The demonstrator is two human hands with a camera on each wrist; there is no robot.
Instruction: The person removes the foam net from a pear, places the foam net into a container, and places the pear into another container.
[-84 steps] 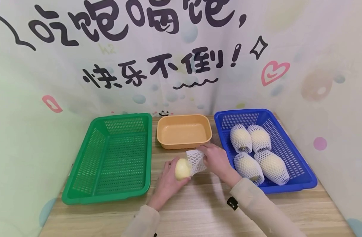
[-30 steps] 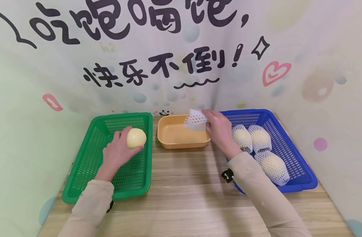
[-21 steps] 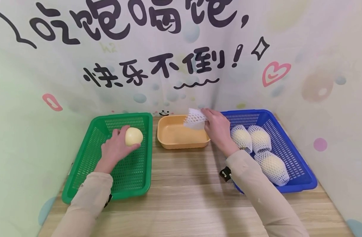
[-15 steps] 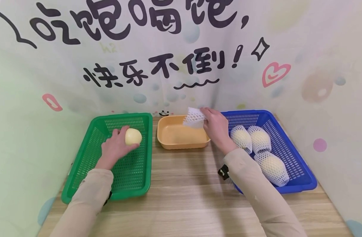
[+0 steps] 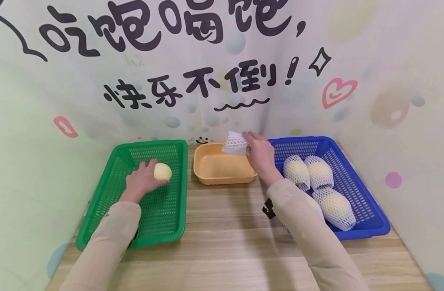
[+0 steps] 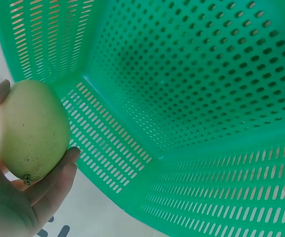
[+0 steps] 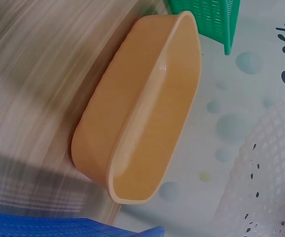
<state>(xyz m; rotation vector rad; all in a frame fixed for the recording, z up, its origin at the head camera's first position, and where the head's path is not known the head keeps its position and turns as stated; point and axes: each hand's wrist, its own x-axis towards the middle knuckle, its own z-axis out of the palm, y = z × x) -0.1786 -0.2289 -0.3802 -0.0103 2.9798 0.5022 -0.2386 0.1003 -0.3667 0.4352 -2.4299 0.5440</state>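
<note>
Bare pale-yellow melon-like fruit (image 5: 163, 172) gripped by the left hand (image 5: 142, 180) inside the green basket (image 5: 163, 222), left of the orange tray (image 5: 224, 180).

Left fingers and thumb curl round the fruit; cannot tell whether it touches the basket floor. Right hand (image 5: 259, 155) pinches an empty foam net sleeve (image 5: 234, 144), held above the orange tray's back edge, apart from it. Step in hand reads as sorting: fruit one side, wrapping the other. Next move seems to call for a low, gentle release of the fruit, and loosening the sleeve over the tray. Fruit: smooth, ovoid, finely speckled, dark stem nub. Sleeve: white, limp, diamond mesh. Tray: plain-walled, rounded corners. Green basket: slotted plastic. Right of the tray, a blue basket (image 5: 367, 233) of like plastic bears four netted fruits (image 5: 333, 208), one mostly hidden by the right sleeve cuff (image 5: 285, 196). Wood-grain table (image 5: 222, 250) beneath.
</note>
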